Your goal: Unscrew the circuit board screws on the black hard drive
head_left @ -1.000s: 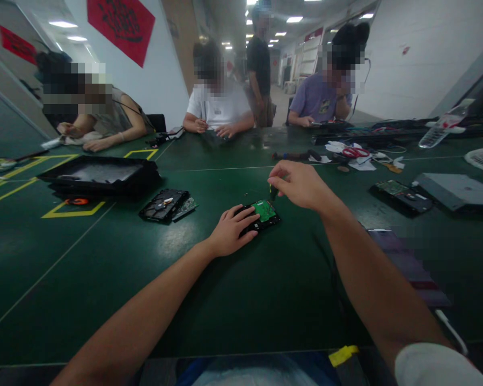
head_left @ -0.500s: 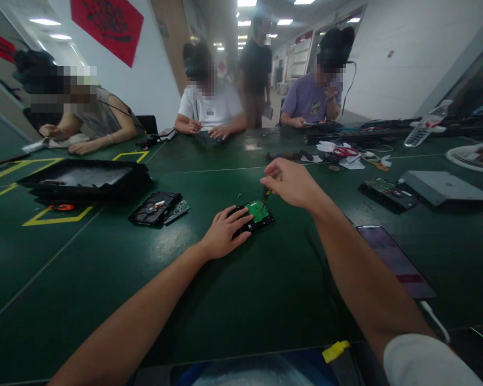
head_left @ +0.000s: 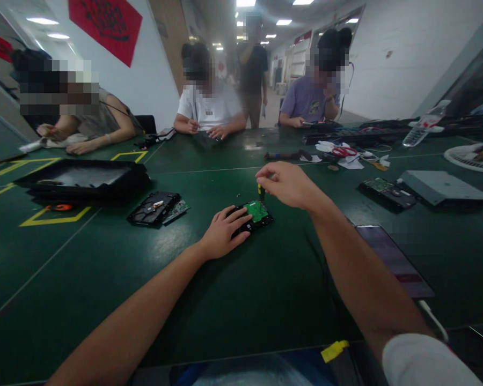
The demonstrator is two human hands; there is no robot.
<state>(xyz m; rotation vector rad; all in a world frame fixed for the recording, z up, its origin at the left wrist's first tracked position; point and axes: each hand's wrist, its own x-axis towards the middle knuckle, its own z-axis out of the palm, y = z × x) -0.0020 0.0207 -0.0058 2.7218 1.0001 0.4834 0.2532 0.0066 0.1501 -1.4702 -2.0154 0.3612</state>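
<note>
A hard drive [head_left: 261,213] with a green circuit board on top lies on the table. My left hand [head_left: 226,230] rests on its left part, fingers spread flat over the board and case, thumb along the near side. Above the drive's right part, my right hand [head_left: 284,185] pinches the handle of a small black-and-yellow screwdriver [head_left: 261,193]. The screwdriver stands nearly upright, its shaft pointing down at the board; whether the tip touches a screw is too small to tell. Tiny screws [head_left: 238,195] lie just beyond the drive.
Left of my hands are another hard drive [head_left: 153,208], a loose circuit board [head_left: 176,212] and black trays [head_left: 84,179]. To the right lie a phone [head_left: 390,260], a third drive [head_left: 387,193] and a grey metal box [head_left: 445,187]. Red scissors [head_left: 344,151] lie farther back; co-workers sit opposite.
My right hand has moved slightly left and the screwdriver has come upright over the board. My left hand stays on the drive. The standing person in the background has raised an arm.
</note>
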